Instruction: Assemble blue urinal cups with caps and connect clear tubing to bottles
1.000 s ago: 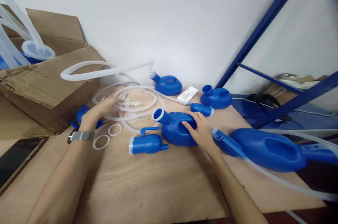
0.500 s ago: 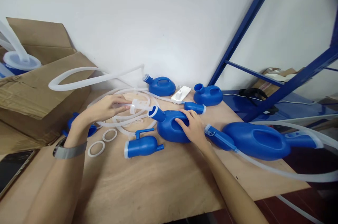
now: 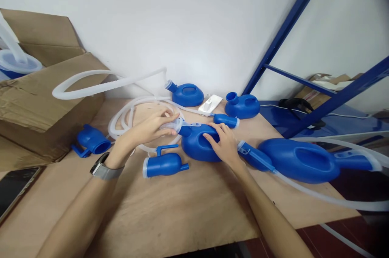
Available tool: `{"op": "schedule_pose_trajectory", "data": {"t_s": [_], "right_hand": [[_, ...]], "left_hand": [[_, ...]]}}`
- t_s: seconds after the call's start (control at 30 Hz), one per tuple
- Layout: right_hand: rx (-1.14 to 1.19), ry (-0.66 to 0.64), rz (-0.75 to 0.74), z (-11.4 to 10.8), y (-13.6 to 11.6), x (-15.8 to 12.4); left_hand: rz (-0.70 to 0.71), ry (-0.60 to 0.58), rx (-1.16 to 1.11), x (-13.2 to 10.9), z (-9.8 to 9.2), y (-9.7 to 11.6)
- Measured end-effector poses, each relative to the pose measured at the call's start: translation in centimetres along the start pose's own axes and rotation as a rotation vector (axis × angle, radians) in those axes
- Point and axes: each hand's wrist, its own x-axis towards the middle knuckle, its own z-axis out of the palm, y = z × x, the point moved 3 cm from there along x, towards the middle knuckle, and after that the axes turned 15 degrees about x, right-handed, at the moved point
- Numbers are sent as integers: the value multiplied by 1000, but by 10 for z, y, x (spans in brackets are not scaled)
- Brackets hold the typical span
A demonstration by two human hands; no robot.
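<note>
A blue plastic urinal bottle (image 3: pixel 198 151) lies on the wooden table with its neck pointing left. My right hand (image 3: pixel 225 141) grips it at the handle, fingers over the top and thumb at the handle opening. In my left hand (image 3: pixel 154 127) is a clear cap (image 3: pixel 174 125), pinched against the bottle's mouth. A flat strap of the cap (image 3: pixel 192 124) reaches right, over the neck. Just in front lies a blue cup-like adapter (image 3: pixel 164 165) with a white rim and a spout. Coiled clear tubing (image 3: pixel 119 122) rests behind my left hand.
More blue bottles (image 3: pixel 188 95), (image 3: pixel 242 106) stand by the wall near a white charger (image 3: pixel 210 104). At right a large bottle (image 3: pixel 299 160) lies beside an adapter with a hose. A blue adapter (image 3: pixel 92 140) and cardboard box (image 3: pixel 54 99) are at left; a blue metal rack (image 3: pixel 282 35) stands right.
My left hand has moved right and brought the clear cap onto the bottle's mouth. My right hand has stayed on the bottle. The view has shifted slightly.
</note>
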Motion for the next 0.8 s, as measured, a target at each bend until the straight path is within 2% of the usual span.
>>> {"op": "schedule_pose_trajectory", "data": {"t_s": [0.2, 0.47, 0.63, 0.8], "right_hand": [[0, -17, 5, -2, -1, 1], [-19, -28, -18, 1, -1, 3], [-15, -22, -30, 2, 1, 3], [-18, -34, -25, 3, 1, 3]], "left_hand": [[-33, -87, -41, -4, 4, 0], [-48, -116, -106, 11, 1, -2], [-5, -135, -29, 20, -2, -1], [-8, -205, 82, 28, -11, 6]]}}
